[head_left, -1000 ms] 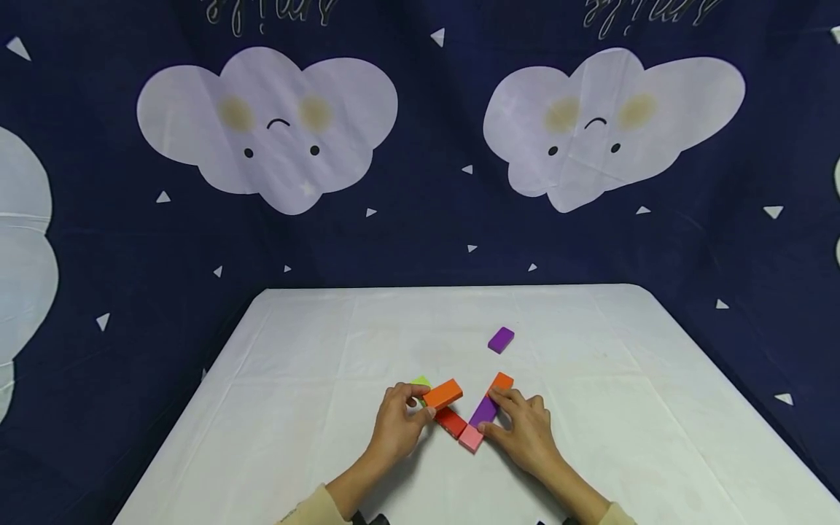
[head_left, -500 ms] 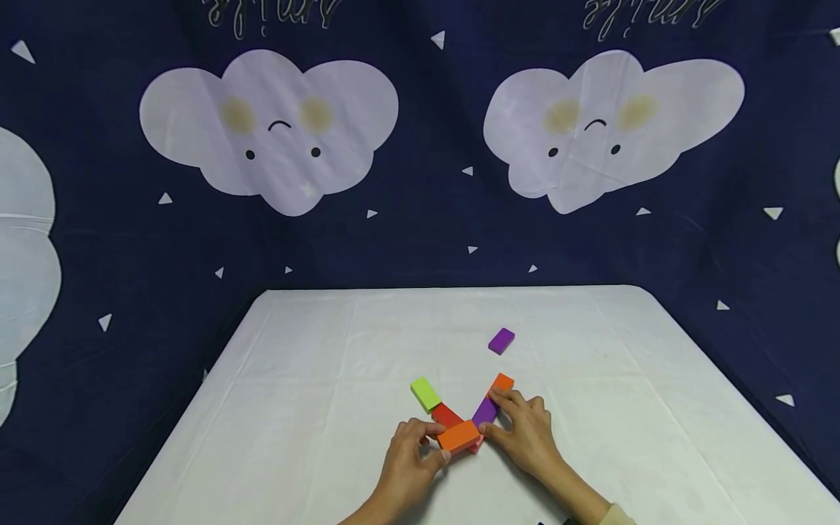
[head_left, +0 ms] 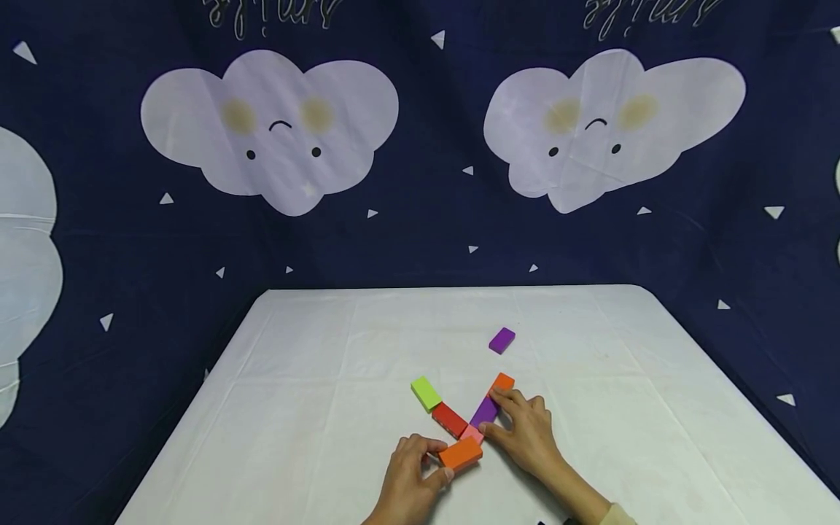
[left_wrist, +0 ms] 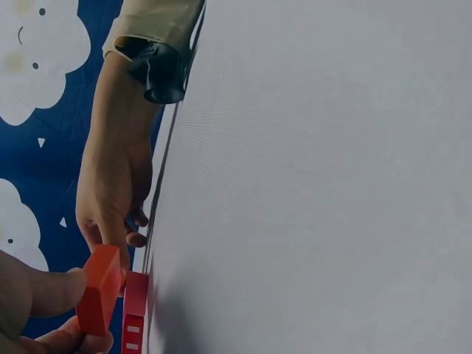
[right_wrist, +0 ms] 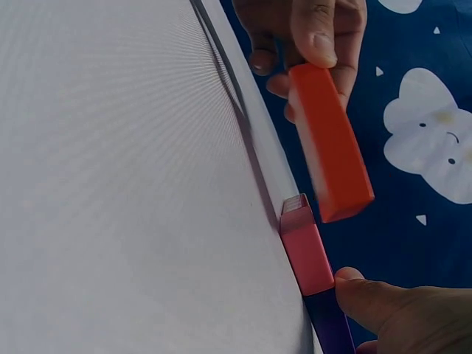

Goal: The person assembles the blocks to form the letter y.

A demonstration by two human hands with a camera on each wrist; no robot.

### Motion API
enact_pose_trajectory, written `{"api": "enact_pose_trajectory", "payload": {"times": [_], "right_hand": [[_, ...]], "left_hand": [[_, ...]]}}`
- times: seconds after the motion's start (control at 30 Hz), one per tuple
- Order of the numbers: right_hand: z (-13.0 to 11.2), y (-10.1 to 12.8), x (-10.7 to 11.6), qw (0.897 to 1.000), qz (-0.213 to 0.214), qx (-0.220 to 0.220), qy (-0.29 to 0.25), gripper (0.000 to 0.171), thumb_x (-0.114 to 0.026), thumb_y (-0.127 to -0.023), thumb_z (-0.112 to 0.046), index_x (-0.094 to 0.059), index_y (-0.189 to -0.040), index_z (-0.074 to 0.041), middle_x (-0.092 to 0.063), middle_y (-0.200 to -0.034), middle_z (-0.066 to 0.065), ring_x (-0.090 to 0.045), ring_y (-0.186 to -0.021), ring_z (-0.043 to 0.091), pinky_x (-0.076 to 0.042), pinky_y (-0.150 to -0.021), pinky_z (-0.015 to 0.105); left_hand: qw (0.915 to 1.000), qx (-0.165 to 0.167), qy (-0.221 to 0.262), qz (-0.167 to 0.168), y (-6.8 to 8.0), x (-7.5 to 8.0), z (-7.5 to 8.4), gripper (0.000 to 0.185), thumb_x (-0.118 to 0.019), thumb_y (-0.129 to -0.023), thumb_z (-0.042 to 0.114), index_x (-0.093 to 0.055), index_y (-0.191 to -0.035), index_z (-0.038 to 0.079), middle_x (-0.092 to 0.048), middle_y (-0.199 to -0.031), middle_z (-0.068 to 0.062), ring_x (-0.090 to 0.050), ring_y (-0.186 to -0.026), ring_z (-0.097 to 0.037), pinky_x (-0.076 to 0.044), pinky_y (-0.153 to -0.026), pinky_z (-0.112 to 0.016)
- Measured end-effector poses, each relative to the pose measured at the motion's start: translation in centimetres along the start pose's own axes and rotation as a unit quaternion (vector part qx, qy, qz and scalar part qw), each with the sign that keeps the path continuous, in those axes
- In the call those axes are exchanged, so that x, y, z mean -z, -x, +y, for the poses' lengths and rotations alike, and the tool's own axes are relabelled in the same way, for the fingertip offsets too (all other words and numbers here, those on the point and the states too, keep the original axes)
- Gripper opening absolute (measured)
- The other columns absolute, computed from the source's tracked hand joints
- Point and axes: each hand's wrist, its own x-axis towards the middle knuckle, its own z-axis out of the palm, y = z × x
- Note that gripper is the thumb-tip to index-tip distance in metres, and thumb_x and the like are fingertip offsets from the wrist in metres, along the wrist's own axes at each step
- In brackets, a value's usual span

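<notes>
My left hand pinches an orange block between thumb and fingers, at the near end of a V-shaped row of blocks. In the right wrist view this orange block appears raised above the table, close to the pink block. My right hand grips a purple block, thumb at its near end and fingers at its far end. A second orange block lies beyond it, partly under the fingers. The row's other arm has a red block and a lime-green block.
A loose purple block lies farther back on the white-covered table. Behind the table hangs a dark blue cloth printed with clouds and small triangles.
My left hand has carried the orange block from beside the lime-green block toward me and right, past the red block to the pink one. My right hand stays in place.
</notes>
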Motion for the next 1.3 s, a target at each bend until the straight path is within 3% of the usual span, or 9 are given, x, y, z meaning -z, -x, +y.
{"api": "enact_pose_trajectory", "payload": {"times": [0.43, 0.73, 0.87, 0.97, 1.13, 1.3], "right_hand": [[0.0, 0.0, 0.1, 1.0, 0.0, 0.0, 0.0, 0.059, -0.079, -0.069, -0.038, -0.065, -0.121, -0.014, -0.063, -0.121, 0.001, -0.041, -0.085, 0.018, -0.026, -0.07, 0.03], [-0.1, 0.0, 0.2, 1.0, -0.01, -0.008, -0.001, 0.06, -0.078, -0.069, -0.039, -0.064, -0.122, -0.013, -0.062, -0.121, 0.001, -0.041, -0.084, 0.018, -0.026, -0.07, 0.03], [-0.2, 0.0, 0.2, 1.0, -0.005, -0.005, -0.003, 0.059, -0.079, -0.069, -0.038, -0.065, -0.121, -0.013, -0.063, -0.12, 0.001, -0.041, -0.085, 0.018, -0.026, -0.07, 0.031], [-0.1, 0.0, 0.2, 1.0, -0.003, -0.003, -0.003, 0.059, -0.079, -0.069, -0.038, -0.065, -0.121, -0.013, -0.063, -0.12, 0.002, -0.042, -0.085, 0.019, -0.027, -0.071, 0.031], [-0.1, 0.0, 0.1, 1.0, -0.005, -0.005, -0.002, 0.06, -0.079, -0.069, -0.039, -0.064, -0.121, -0.013, -0.063, -0.12, 0.001, -0.042, -0.085, 0.018, -0.027, -0.071, 0.031], [-0.1, 0.0, 0.0, 1.0, 0.001, 0.002, -0.002, 0.06, -0.079, -0.069, -0.039, -0.065, -0.121, -0.013, -0.063, -0.12, 0.001, -0.041, -0.084, 0.018, -0.028, -0.071, 0.031]], "left_hand": [[0.9995, -0.013, -0.026, 0.01, 0.7, 0.1, -0.7, 0.028, -0.076, -0.074, 0.02, -0.065, -0.099, 0.012, -0.055, -0.084, 0.005, -0.041, -0.078, -0.004, -0.033, -0.069, -0.022], [0.9997, -0.003, -0.022, 0.003, 0.9, 0.1, -1.0, 0.03, -0.079, -0.069, 0.02, -0.065, -0.094, 0.013, -0.053, -0.079, 0.007, -0.038, -0.074, -0.002, -0.03, -0.066, -0.022], [0.9979, -0.037, -0.048, 0.023, 0.9, -0.2, -1.4, 0.03, -0.08, -0.066, 0.019, -0.064, -0.091, 0.013, -0.052, -0.076, 0.007, -0.036, -0.071, -0.001, -0.028, -0.063, -0.021], [0.9964, -0.042, -0.067, 0.029, 0.9, -0.3, -1.5, 0.03, -0.08, -0.065, 0.018, -0.063, -0.09, 0.013, -0.052, -0.076, 0.008, -0.035, -0.07, 0.001, -0.027, -0.063, -0.02], [0.9971, -0.015, -0.075, 0.008, 1.0, -0.2, -1.3, 0.031, -0.079, -0.065, 0.019, -0.063, -0.092, 0.015, -0.054, -0.079, 0.01, -0.035, -0.073, 0.002, -0.029, -0.065, -0.021], [0.9958, -0.04, -0.082, 0.012, 1.1, -0.3, -1.4, 0.035, -0.08, -0.064, 0.021, -0.063, -0.095, 0.016, -0.055, -0.082, 0.009, -0.036, -0.076, 0.001, -0.03, -0.066, -0.022]]}}
